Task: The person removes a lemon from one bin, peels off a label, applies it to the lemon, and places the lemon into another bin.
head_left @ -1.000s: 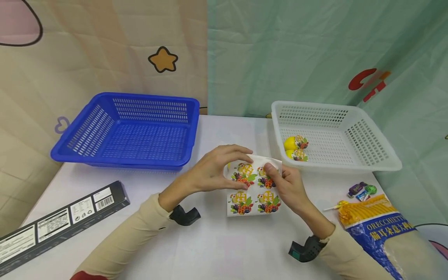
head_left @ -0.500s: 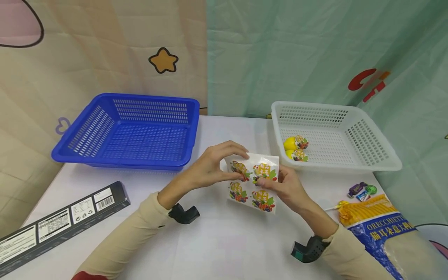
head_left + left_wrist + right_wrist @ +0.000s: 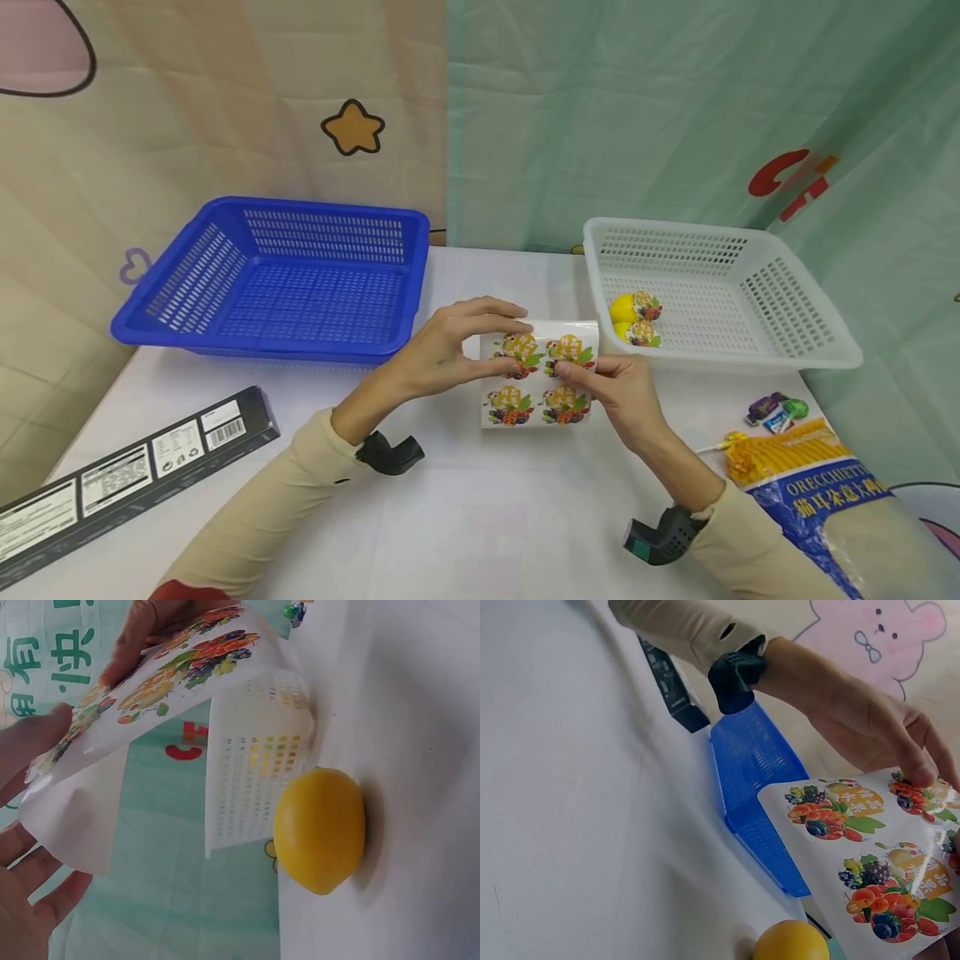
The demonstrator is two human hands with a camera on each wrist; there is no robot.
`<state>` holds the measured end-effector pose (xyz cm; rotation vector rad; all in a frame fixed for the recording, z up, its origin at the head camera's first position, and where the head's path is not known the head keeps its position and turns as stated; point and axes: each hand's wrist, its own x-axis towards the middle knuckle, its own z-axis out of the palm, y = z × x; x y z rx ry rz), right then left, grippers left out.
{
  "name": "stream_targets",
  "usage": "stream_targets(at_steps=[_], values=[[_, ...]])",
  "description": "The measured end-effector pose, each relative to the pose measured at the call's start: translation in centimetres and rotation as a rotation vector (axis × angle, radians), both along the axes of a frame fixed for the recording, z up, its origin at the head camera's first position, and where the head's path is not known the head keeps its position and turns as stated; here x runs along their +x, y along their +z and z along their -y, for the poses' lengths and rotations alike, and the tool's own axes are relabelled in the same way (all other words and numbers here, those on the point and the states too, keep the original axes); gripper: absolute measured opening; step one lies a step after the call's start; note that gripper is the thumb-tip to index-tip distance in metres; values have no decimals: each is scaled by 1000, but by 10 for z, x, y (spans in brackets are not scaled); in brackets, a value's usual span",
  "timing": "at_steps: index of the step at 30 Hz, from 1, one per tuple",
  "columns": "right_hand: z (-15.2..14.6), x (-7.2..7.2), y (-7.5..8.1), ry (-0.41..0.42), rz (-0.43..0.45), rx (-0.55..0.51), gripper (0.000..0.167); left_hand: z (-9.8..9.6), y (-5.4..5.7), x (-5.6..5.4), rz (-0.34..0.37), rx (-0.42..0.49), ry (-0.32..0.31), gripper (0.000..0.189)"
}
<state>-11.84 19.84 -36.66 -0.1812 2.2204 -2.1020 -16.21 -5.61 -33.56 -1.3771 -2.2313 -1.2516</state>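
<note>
A white sheet of round fruit-print stickers (image 3: 536, 398) is held up over the table between both hands. My left hand (image 3: 442, 348) pinches its left side, thumb on the printed face and fingers at the upper edge and behind. From the right, my right hand (image 3: 632, 400) grips the sheet with the thumb across a sticker in the upper row. The sheet bends away at its top in the left wrist view. A yellow lemon (image 3: 320, 830) rests on the table below the sheet; the head view hides it, while the right wrist view catches its top (image 3: 791, 943).
At the back left stands a blue basket (image 3: 300, 354). A white basket (image 3: 720, 358) at the back right holds two stickered lemons (image 3: 622, 308). A long dark box (image 3: 142, 475) lies left. Wrapped candies (image 3: 776, 411), a lollipop (image 3: 731, 442) and a pasta bag (image 3: 832, 500) lie right.
The sheet has tilted and its lower edge has risen. My right thumb has shifted inward and down across the sheet, and my left hand has moved slightly upward.
</note>
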Motion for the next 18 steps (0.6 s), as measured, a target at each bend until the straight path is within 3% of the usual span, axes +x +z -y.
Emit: stream_targets(at_steps=[3, 8, 11, 14, 18], values=[[0, 1, 0, -7, -15, 20, 6, 0, 1, 0, -38, 21, 20, 29], [1, 3, 0, -3, -52, 86, 25, -2, 4, -1, -78, 59, 37, 14], [1, 4, -1, -9, -52, 109, 27, -3, 4, 0, -96, 81, 46, 12], [0, 6, -2, -18, -34, 138, 27, -2, 6, 2, -63, 127, 44, 12], [0, 14, -12, 37, 89, 199, 29, 1, 9, 1, 52, 181, 44, 12]])
